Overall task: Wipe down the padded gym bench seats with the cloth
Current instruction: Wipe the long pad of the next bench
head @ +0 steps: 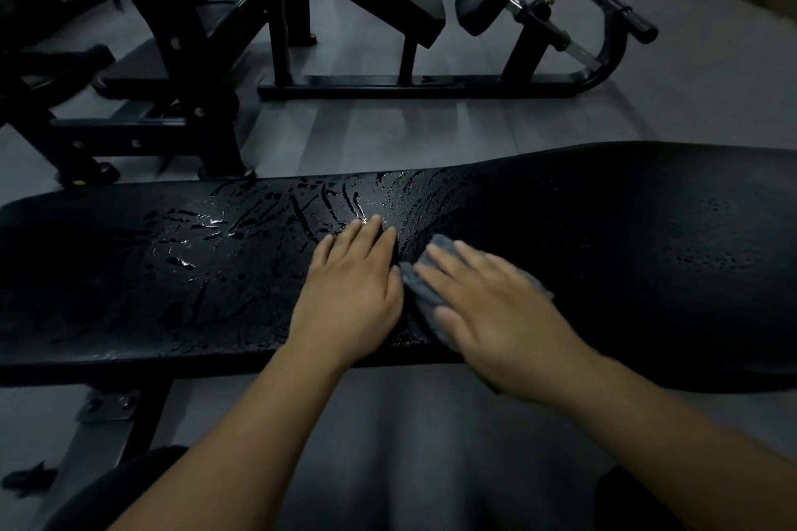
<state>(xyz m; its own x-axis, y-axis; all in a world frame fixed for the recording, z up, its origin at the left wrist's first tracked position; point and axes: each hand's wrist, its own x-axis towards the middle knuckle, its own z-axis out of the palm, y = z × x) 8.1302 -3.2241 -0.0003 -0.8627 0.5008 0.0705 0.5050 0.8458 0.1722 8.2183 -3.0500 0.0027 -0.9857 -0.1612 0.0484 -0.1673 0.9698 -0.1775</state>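
The left hand (351, 297) lies flat on the bench (172, 280), palm down. Its fingers are straight and close together, and they point away from the person. It holds nothing; it only rests on the black padding. The right hand (496, 315) is just beside it, also flat and palm down. Its fingers are stretched out and a little spread, and they press on the cloth (436, 249). The fingers are not curled around the cloth. The two hands are almost touching at the thumbs side, but a narrow piece of cloth shows between them.

The cloth is grey and lies on the middle of the bench, near its front edge. Most of it is hidden under the right hand; only its edges show beyond the fingertips and at both sides of the hand. The right hand and the cloth are blurred, so the cloth's folds cannot be made out.

Wet streaks (258, 224) shine on the padding to the left of the hands and beyond them. The wide right part of the bench is very dark and is cut off at the picture's edge. Behind, on the grey floor (431, 134), stand black machines (388, 4), partly cut off at the top.
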